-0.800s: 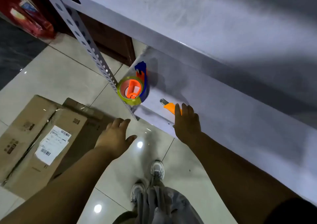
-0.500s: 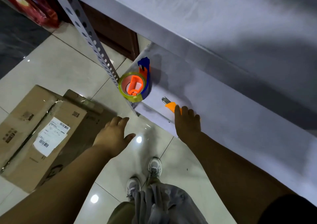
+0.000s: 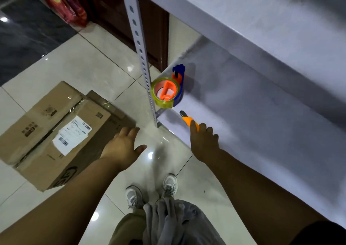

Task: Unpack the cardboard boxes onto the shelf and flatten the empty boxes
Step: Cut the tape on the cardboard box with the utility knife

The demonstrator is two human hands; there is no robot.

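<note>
A sealed cardboard box (image 3: 56, 132) with a white shipping label lies on the tiled floor at the left. The grey metal shelf (image 3: 262, 113) runs along the right. On its lower board lies an orange utility knife (image 3: 188, 120). My right hand (image 3: 204, 143) lies over the knife's handle with its fingers bent down around it; the thumb is hidden. My left hand (image 3: 123, 147) hovers with spread fingers over the floor, just right of the box and touching nothing.
A tape dispenser (image 3: 168, 91) with a yellowish roll stands at the shelf's left end beside the perforated upright post (image 3: 142, 57). A red bag (image 3: 63, 3) leans against dark wooden furniture at the back. My shoes (image 3: 151, 192) are on the floor below.
My right hand's fingers have bent down over the knife's handle. My left hand has stayed spread beside the box. The view has shifted a little.
</note>
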